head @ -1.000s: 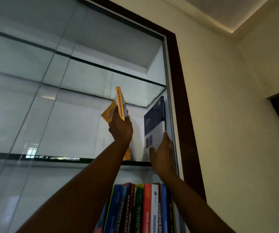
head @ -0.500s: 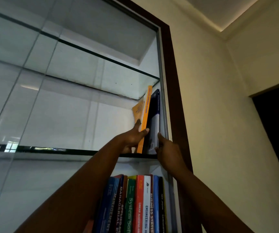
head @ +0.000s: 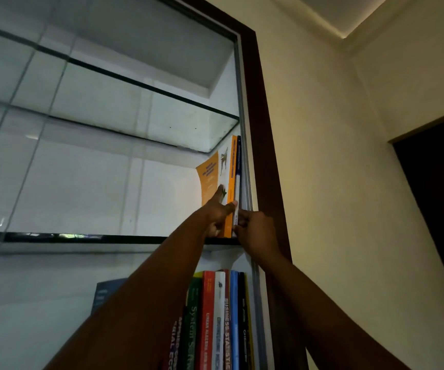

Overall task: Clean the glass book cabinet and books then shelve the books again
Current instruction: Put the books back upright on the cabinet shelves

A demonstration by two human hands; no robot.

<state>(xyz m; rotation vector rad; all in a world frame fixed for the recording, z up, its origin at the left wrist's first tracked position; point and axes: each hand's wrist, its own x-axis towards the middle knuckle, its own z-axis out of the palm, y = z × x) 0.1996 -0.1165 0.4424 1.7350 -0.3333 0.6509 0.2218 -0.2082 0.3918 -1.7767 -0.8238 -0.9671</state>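
Note:
An orange book (head: 230, 180) stands upright at the right end of the glass shelf (head: 95, 239), tight against a dark blue book (head: 239, 156) that leans on the cabinet's right side. My left hand (head: 216, 213) presses the orange book, with a finger straight up its cover and the thumb across its spine. My right hand (head: 255, 232) pinches the lower spine of the dark blue book with curled fingers. Both arms reach up from below.
A row of several upright books (head: 216, 321) fills the right end of the shelf below. Above is another glass shelf (head: 148, 88). The dark wooden cabinet frame (head: 269, 156) runs up the right side. A glass door pane (head: 15, 156) covers the left, and a dark doorway (head: 439, 209) is far right.
The orange book went from tilted in my left hand to upright against the dark blue book. The dark blue book swung flat against the cabinet's right side. My right hand slid down its spine.

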